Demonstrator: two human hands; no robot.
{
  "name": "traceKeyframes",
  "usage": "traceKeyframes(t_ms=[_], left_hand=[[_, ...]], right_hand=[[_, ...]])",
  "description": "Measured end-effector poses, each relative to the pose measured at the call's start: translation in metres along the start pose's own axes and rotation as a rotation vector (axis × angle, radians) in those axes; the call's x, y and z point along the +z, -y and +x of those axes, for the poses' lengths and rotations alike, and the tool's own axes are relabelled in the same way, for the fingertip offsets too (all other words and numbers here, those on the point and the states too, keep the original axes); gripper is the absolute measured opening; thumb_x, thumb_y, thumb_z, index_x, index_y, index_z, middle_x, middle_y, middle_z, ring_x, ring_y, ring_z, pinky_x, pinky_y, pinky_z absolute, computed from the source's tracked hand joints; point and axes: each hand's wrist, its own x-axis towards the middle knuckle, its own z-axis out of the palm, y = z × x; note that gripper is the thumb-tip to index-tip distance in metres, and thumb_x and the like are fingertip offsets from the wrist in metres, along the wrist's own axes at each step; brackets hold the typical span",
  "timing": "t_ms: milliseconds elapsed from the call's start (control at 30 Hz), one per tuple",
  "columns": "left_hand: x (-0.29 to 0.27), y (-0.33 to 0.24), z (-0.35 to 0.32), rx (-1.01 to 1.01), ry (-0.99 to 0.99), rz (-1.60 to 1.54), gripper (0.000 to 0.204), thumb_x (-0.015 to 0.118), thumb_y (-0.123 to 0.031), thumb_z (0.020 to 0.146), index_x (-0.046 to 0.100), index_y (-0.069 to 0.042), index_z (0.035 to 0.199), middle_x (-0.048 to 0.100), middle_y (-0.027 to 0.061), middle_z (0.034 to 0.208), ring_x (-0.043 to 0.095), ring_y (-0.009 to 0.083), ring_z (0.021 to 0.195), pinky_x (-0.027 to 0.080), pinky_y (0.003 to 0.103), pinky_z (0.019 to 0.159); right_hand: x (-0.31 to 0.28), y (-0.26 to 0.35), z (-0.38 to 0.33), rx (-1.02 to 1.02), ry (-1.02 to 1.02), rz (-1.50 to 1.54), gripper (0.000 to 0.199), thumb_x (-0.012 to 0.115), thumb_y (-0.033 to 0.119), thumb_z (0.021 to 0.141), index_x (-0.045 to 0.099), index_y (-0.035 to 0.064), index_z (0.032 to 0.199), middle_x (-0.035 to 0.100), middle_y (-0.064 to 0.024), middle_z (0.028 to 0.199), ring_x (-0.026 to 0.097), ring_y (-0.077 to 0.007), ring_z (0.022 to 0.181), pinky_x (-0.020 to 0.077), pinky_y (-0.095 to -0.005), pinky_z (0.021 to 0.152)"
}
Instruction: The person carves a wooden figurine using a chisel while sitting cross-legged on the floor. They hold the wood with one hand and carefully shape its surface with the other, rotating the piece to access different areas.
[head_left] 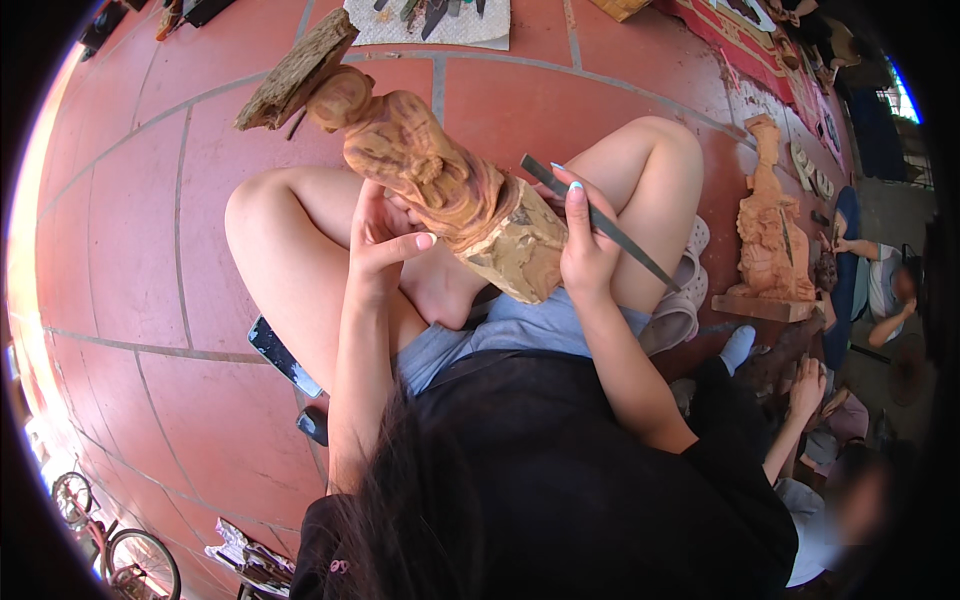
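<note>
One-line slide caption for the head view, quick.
Left fingers support a wooden carving; right fingers hold a dark tool beside its rough base, above red tiles.

Carved figure (425,165): wood, orange-brown with darker grain, smoothed, low sheen.
Figure's base (515,245): same wood, paler, rough, faceted cuts.
Figure's top slab (298,72): weathered wood, grey-brown, matt, coarse and fibrous.
Flat bar (625,243): dark grey, metal by look, matt.
Floor (120,240): red tile, mostly smooth, slight sheen; grey joints matt.
Shorts (545,325): blue cloth, matt, denim-like.
Shirt (560,450): black cloth, matt.
Clogs (690,270): pale moulded plastic or foam, smooth, perforated.
Large carving (770,235): orange wood, deeply cut, matt.
White sheet (490,32): speckled; cloth or paper, can't tell.
</note>
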Motion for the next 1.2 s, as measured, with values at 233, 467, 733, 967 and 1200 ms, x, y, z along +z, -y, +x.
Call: traceKeyframes(t_ms=[233,467,733,967,1200], left_hand=[[-0.006,0.006,-0.002,0.022,-0.125,0.146,0.075,0.080,-0.008,0.074,0.038,-0.002,0.135,0.060,0.0115,0.119,0.061,0.0213,0.108,0.049,0.033,0.093],[-0.016,0.011,-0.004,0.110,-0.033,0.341,0.099,0.074,-0.065,0.063,0.045,0.002,0.129,0.055,0.0138,0.126,0.051,0.0233,0.121,0.042,0.039,0.102],[0.003,-0.008,0.010,0.108,-0.359,-0.140,0.107,0.044,-0.084,0.069,0.035,-0.003,0.139,0.049,0.0215,0.131,0.044,0.0352,0.127,0.037,0.052,0.107],[-0.003,-0.013,0.008,0.306,-0.542,0.222,0.114,0.049,-0.088,0.061,0.042,0.005,0.127,0.056,0.0182,0.117,0.060,0.0322,0.105,0.051,0.051,0.092],[0.012,-0.024,0.016,0.342,-0.651,0.391,0.110,0.043,-0.090,0.062,0.042,0.004,0.120,0.061,0.0160,0.100,0.065,0.0277,0.088,0.058,0.043,0.078]], right_hand=[[0.000,0.000,0.001,-0.010,0.003,-0.052,0.034,0.046,0.021,0.103,0.058,-0.0082,0.114,0.068,-0.0168,0.093,0.067,-0.0201,0.087,0.0532,-0.0301,0.080],[0.005,0.008,0.019,0.266,0.109,0.108,0.033,0.047,0.023,0.102,0.059,-0.0065,0.112,0.068,-0.0164,0.090,0.068,-0.0202,0.084,0.0553,-0.0288,0.076],[0.040,0.005,0.044,0.181,0.121,-0.003,0.031,0.055,0.023,0.099,0.059,-0.0055,0.109,0.069,-0.0151,0.084,0.069,-0.0189,0.083,0.0554,-0.0274,0.075],[0.064,0.035,0.033,0.003,0.480,0.329,0.020,0.070,0.015,0.089,0.062,-0.0026,0.084,0.064,-0.0078,0.067,0.059,-0.0112,0.057,0.0480,-0.0226,0.056],[0.095,0.026,0.037,-0.092,0.544,0.214,0.014,0.075,0.008,0.082,0.064,0.0004,0.076,0.062,-0.0054,0.062,0.054,-0.0111,0.053,0.0402,-0.0236,0.051]])
